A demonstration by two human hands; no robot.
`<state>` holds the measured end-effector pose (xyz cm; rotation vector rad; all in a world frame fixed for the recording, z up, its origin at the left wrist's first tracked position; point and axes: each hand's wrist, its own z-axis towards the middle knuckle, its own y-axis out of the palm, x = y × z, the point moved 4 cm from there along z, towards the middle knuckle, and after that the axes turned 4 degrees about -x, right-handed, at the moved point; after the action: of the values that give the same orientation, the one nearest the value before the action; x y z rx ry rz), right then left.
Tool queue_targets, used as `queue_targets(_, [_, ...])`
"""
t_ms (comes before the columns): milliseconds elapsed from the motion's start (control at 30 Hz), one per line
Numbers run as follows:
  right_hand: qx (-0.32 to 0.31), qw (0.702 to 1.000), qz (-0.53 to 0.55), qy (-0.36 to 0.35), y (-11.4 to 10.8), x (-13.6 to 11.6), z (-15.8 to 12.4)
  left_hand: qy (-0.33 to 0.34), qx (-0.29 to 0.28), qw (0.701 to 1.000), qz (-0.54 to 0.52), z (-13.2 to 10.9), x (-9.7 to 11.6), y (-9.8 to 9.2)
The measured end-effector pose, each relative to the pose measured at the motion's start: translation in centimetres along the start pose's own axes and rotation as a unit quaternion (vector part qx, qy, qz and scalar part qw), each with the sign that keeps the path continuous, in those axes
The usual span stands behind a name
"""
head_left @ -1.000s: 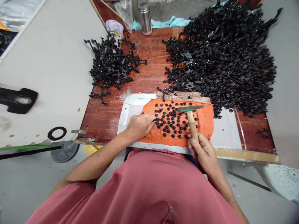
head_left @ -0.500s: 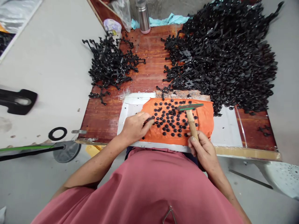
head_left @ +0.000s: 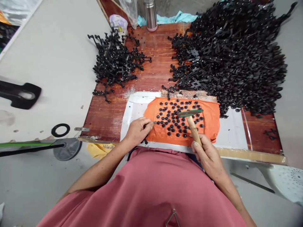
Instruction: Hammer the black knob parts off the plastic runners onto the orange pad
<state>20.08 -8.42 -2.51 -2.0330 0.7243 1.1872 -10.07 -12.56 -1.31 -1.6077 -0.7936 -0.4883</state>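
My left hand (head_left: pixel 138 130) is closed in a pinch at the left edge of an orange cloth (head_left: pixel 208 126). A small black jointed part (head_left: pixel 145 140) shows under its fingers, mostly hidden by them. My right hand (head_left: pixel 207 151) is wrapped round the wooden handle of a hammer (head_left: pixel 194 130). The hammer's narrow head, green and dark, hangs over the middle of the cloth. Many small round black studs (head_left: pixel 177 135) are spread over the cloth, which lies on a white board (head_left: pixel 230 132).
A large heap of black jointed parts (head_left: pixel 236 60) covers the right of the wooden table (head_left: pixel 156 69). A smaller pile (head_left: pixel 115 60) lies at the left. A steel flask (head_left: pixel 151 15) stands at the back. A white perforated stool (head_left: pixel 288 179) is at the lower right.
My left hand has turned, and the dark piece that stuck out past its fingertips now shows below them. The hammer is still in my right hand, its head slightly lower. The view has shifted a little.
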Motion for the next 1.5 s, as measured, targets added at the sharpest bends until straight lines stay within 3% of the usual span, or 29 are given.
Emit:
queue_targets(333, [-0.011, 1.0, -0.002, 0.007, 0.7, 0.8, 0.2, 0.0, -0.008, 0.999, 0.032, 0.6, -0.2, 0.8])
queue_targets(600, [-0.013, 1.0, 0.003, -0.004, 0.7, 0.6, 0.4, 0.015, -0.053, 0.998, 0.043, 0.7, -0.2, 1.0])
queue_targets(767, [0.001, 0.996, -0.085, -0.037, 0.4, -0.6, 0.4, 0.023, -0.035, 0.996, 0.078, 1.1, 0.4, 0.7])
queue_targets(933, [-0.016, 0.977, -0.2, -0.066, 0.3, -1.5, 0.4, 0.044, -0.042, 0.991, 0.123, 1.2, 1.0, 0.7])
queue_targets(1200, [-0.051, 0.959, -0.236, -0.146, 1.1, -4.4, 0.6, 0.06, -0.04, 0.991, 0.111, 1.0, 0.7, 0.9])
queue_targets(1300, [-0.025, 0.939, -0.292, -0.181, 1.7, -5.2, 1.1, 0.071, -0.04, 0.992, 0.101, 1.1, 0.5, 0.8])
queue_targets(1433, [-0.021, 0.896, -0.409, -0.168, 2.6, -4.9, 1.6, 0.076, -0.046, 0.992, 0.095, 1.2, 0.1, 1.0])
queue_targets(1500, [-0.007, 0.892, -0.412, -0.184, 2.8, -5.0, 1.5, 0.076, -0.047, 0.992, 0.093, 1.3, -0.1, 1.1])
